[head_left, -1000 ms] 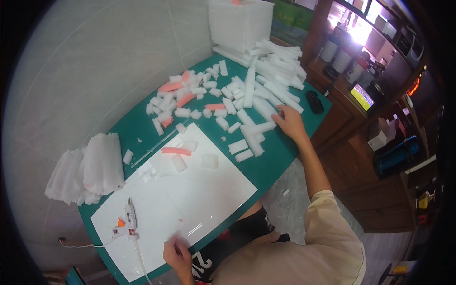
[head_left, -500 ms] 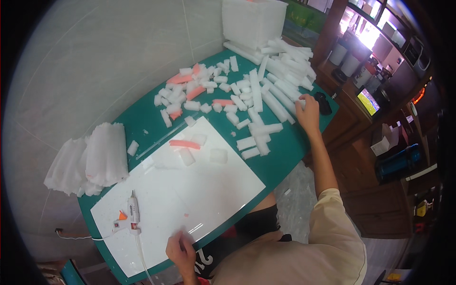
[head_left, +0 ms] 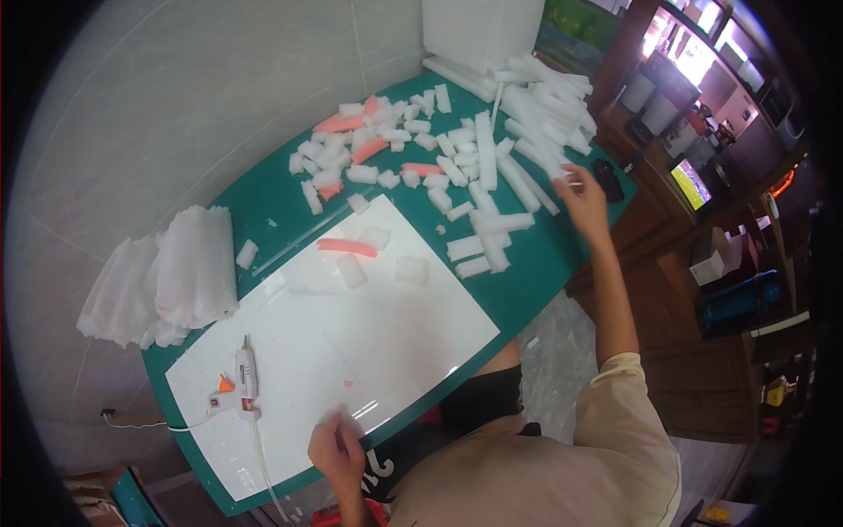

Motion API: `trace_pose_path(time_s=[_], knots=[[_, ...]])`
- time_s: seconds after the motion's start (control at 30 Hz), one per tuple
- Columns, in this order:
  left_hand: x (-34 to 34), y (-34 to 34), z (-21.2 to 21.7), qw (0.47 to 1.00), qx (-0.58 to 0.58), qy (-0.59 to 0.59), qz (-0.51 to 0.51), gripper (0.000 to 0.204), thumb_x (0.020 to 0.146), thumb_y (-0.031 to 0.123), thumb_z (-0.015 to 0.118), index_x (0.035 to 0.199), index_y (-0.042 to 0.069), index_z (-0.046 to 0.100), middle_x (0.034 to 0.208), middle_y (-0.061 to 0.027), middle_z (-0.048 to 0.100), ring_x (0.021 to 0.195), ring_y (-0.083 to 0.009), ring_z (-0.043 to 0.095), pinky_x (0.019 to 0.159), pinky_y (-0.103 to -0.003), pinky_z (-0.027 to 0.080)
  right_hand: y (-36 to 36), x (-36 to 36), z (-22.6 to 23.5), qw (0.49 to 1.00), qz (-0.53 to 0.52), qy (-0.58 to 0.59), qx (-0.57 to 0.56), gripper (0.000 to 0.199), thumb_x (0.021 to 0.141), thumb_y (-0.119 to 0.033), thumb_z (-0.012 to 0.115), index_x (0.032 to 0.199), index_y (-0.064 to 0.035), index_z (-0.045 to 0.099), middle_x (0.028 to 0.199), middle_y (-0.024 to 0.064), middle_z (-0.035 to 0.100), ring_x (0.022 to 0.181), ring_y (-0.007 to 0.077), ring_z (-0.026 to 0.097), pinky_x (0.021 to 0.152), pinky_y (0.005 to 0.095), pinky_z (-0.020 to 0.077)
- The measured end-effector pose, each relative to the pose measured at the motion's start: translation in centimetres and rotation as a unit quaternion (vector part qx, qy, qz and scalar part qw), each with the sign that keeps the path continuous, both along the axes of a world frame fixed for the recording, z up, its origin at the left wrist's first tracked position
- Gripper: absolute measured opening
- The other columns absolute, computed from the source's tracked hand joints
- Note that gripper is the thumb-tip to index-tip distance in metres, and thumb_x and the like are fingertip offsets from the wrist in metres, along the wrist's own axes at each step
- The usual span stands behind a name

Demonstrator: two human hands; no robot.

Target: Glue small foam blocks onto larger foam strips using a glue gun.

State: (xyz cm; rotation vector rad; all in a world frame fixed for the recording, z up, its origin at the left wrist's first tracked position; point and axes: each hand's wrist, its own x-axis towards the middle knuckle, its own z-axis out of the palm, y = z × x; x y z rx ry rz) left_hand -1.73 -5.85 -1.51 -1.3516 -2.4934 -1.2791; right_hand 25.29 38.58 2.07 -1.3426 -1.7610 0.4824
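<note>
My right hand is closed around the near end of a white foam strip at the right of the green table. Other long foam strips lie just left of that hand. My left hand, loosely curled with nothing visible in it, is at the near edge of a glossy white board. A white and grey glue gun lies on the board's left side, a long clear stick trailing from its back. Farther up the board are a pink foam piece and pale foam blocks.
Many short white and pink foam pieces cover the far part of the green table. Bundled white foam stands at the left beside the wall. A large white foam block is at the back; a black object lies near the right corner.
My right hand has shifted slightly, and the strip at its fingers now lies at a different angle among the others. My left hand stays by the board's edge. The whole view has moved slightly.
</note>
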Motion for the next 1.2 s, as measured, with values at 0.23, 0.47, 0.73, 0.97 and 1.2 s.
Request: trace_pose_path(time_s=[0.23, 0.47, 0.73, 0.97, 1.2], knots=[[-0.3, -0.2, -0.4, 1.000, -0.001, 0.002, -0.006, 0.016, 0.079, -0.005, 0.059, 0.094, -0.001, 0.061, 0.079, -0.0159, 0.063, 0.063, -0.0308, 0.060, 0.056, -0.037, 0.047, -0.8, -3.4, -1.9, 0.986, 0.098, -0.135, 0.007, 0.066, 0.077, -0.031, 0.073, 0.130, 0.0001, 0.049, 0.109, 0.0246, 0.062, 0.082, 0.0302, 0.063, 0.077, 0.0360, 0.0501], [-0.5, -0.2, 0.1, 1.000, 0.009, -0.001, -0.019, 0.017, 0.078, -0.005, 0.060, 0.094, -0.001, 0.061, 0.077, -0.0159, 0.061, 0.065, -0.0321, 0.060, 0.056, -0.038, 0.046, 1.0, -1.2, 1.1, 0.995, 0.052, -0.019, -0.077, 0.049, 0.086, -0.029, 0.063, 0.125, 0.0003, 0.055, 0.099, 0.0158, 0.065, 0.083, 0.0267, 0.063, 0.073, 0.0352, 0.0521], [-0.5, -0.6, -0.1, 0.999, 0.027, -0.002, -0.020, 0.013, 0.081, -0.004, 0.057, 0.093, -0.002, 0.062, 0.075, -0.0130, 0.060, 0.058, -0.0267, 0.056, 0.051, -0.034, 0.041, -0.4, 0.0, 1.8, 0.876, 0.157, 0.375, -0.262, 0.055, 0.091, -0.024, 0.064, 0.135, 0.0006, 0.042, 0.101, 0.0068, 0.060, 0.077, 0.0130, 0.060, 0.068, 0.0235, 0.0517], [0.1, -0.2, -0.3, 0.999, 0.038, -0.016, -0.034, 0.012, 0.083, -0.004, 0.057, 0.093, -0.002, 0.062, 0.073, -0.0114, 0.059, 0.054, -0.0227, 0.052, 0.048, -0.032, 0.037, -3.8, 0.4, 2.7, 0.780, 0.318, 0.469, -0.265, 0.043, 0.093, -0.023, 0.061, 0.131, -0.0060, 0.049, 0.106, 0.0039, 0.061, 0.083, 0.0112, 0.061, 0.069, 0.0219, 0.0511], [0.1, -0.4, -0.5, 0.999, 0.030, -0.004, -0.015, 0.012, 0.083, -0.002, 0.057, 0.094, -0.002, 0.063, 0.075, -0.0119, 0.060, 0.058, -0.0241, 0.055, 0.050, -0.032, 0.039, -5.6, -0.4, 0.5, 0.790, 0.277, 0.437, -0.331, 0.045, 0.094, -0.018, 0.060, 0.134, -0.0024, 0.044, 0.110, 0.0080, 0.059, 0.089, 0.0144, 0.061, 0.075, 0.0249, 0.0519]])
